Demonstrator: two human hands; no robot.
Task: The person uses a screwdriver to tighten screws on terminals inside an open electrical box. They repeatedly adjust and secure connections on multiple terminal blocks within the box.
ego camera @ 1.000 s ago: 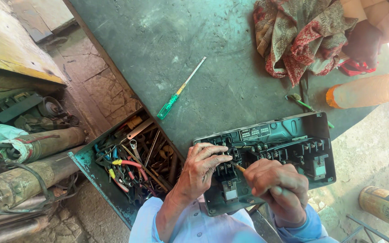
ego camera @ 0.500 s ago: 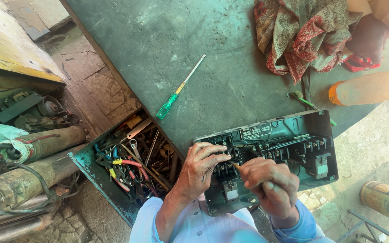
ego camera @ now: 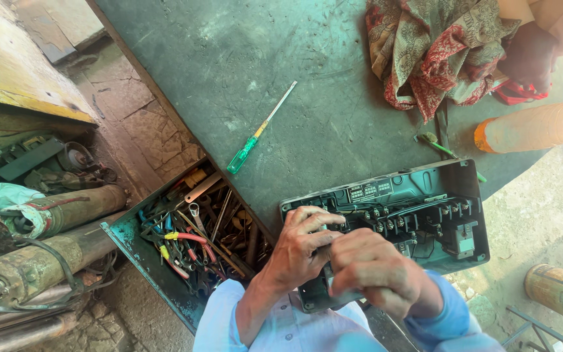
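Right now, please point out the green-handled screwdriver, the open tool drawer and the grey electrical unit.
green-handled screwdriver [ego camera: 242, 158], head view, on its green handle.
open tool drawer [ego camera: 120, 236], head view, on its left rim.
grey electrical unit [ego camera: 425, 186], head view, on its upper housing.

An open electrical housing [ego camera: 418, 215] is set on the worktop [ego camera: 229, 58] at its near edge, with the left hand [ego camera: 304, 244] and right hand [ego camera: 376, 270] laid on its left part. A screwdriver [ego camera: 260, 130] is laid behind and to the left of it. A bundled cloth [ego camera: 438, 49] is placed at the far right. A drawer of tools [ego camera: 197, 234] is found left of the housing, below the worktop edge.
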